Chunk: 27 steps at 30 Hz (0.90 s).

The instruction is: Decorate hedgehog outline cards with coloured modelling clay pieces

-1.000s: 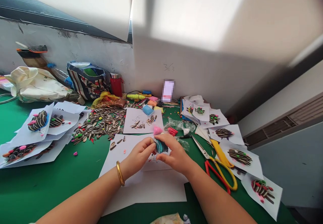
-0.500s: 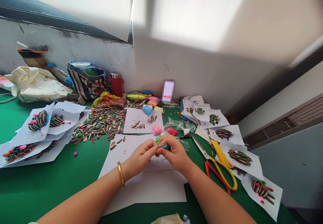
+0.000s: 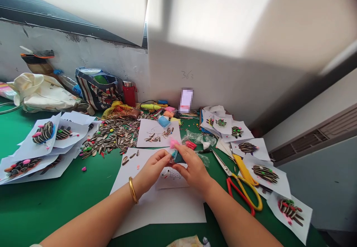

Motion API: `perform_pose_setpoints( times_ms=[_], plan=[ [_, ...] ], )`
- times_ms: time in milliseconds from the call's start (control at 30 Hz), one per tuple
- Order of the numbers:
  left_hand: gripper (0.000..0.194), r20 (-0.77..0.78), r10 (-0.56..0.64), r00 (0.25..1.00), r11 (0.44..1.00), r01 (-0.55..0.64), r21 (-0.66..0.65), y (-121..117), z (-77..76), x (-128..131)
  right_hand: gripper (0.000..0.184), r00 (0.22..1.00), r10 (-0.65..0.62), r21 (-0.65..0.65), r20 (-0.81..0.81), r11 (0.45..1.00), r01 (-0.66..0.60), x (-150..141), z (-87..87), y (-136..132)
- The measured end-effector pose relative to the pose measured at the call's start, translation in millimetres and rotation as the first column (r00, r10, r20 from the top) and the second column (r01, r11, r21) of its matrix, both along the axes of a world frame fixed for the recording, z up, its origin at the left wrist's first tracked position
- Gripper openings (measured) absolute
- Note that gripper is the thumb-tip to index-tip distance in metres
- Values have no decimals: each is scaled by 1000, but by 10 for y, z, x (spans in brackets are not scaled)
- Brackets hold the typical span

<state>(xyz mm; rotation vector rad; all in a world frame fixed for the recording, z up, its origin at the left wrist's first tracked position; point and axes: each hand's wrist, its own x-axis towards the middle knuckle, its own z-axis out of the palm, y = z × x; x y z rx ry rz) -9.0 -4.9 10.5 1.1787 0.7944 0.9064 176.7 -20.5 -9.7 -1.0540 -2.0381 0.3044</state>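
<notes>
The left hand and right hand pinch what seems a blue clay packet, just above a paper line drawing on the green counter.

The scissors at lower right have bright metal blades and glossy yellow and red plastic handles; the sunflower seeds at centre left shine faintly; the paper sheets are matt white; the bangle on the left wrist is polished gold-coloured metal; the matt pink clay looks soft; the wall at upper left is rough, chipped plaster.
</notes>
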Motion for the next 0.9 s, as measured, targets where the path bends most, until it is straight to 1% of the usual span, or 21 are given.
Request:
perform_pose_setpoints(
  times_ms=[100,233,367,467,533,633,767,900],
  plan=[
    [31,-36,3,999,999,-1,44,-8,-25,3,56,1000,6,21,12,1000,-6,-2,33,6],
    [30,-78,4,997,993,5,117,9,-99,-15,47,999,-2,47,37,999,0,-10,58,2],
    [29,-89,-11,996,986,25,163,37,-164,-35,40,999,-4,19,45,1000,3,-14,48,-4],
    [28,-87,-19,996,988,32,151,51,-175,-42,41,1000,-1,-21,27,1000,1,-7,26,0],
    [28,-81,-17,997,991,28,130,57,-161,-46,45,1000,21,-55,-8,998,-22,-1,17,4],
    [30,-78,-9,997,994,18,109,62,-130,-53,43,991,61,-111,-120,991,-75,-3,17,12],
    [31,-177,-10,984,984,41,175,53,-119,-51,39,961,58,-186,-269,976,-111,-20,21,23],
    [32,-230,-33,973,968,88,233,31,-130,-32,35,944,54,-253,-325,957,-142,-35,13,41]
  ],
)
